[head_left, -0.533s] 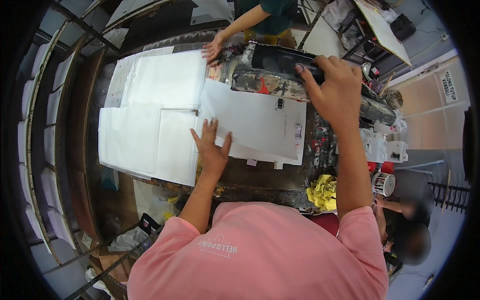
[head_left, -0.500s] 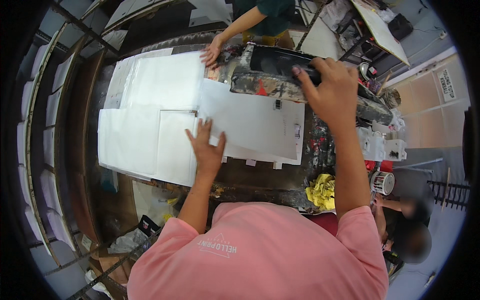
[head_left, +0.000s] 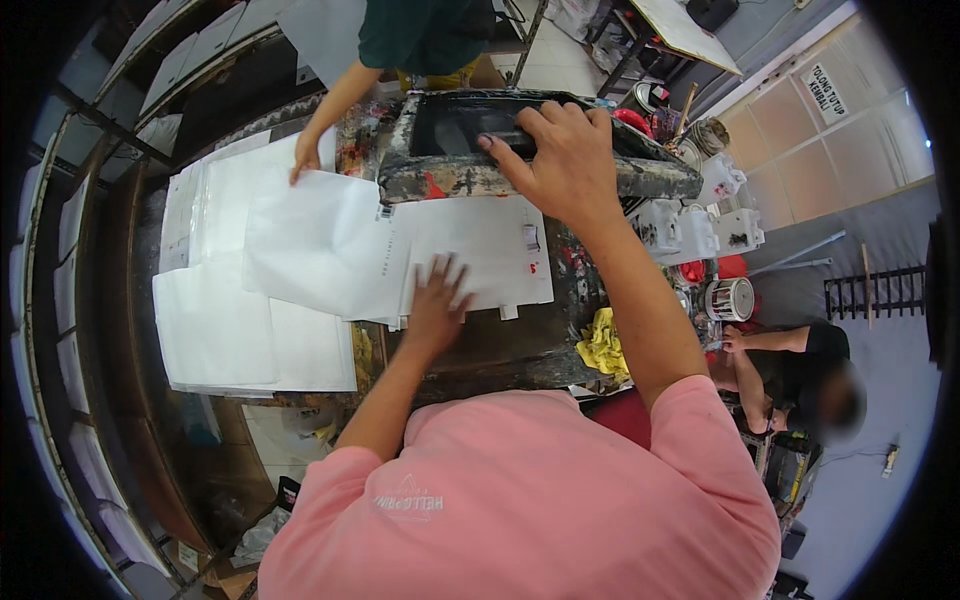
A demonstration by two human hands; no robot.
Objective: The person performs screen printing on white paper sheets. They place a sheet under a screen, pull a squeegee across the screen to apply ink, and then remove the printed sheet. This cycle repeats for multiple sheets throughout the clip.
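White sheet [head_left: 325,240] now shifted left of spread fingers of left hand [head_left: 437,312]; removal seems underway. Right hand [head_left: 568,165] on screen frame [head_left: 480,182], clamping unclear.

Workshop, paint-smeared bench [head_left: 490,346] and frame [head_left: 490,184]

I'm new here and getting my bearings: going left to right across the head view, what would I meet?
Shelved white stacks → near-left white sheets → the left hand → the right hand → a white bucket → a black slatted rack.
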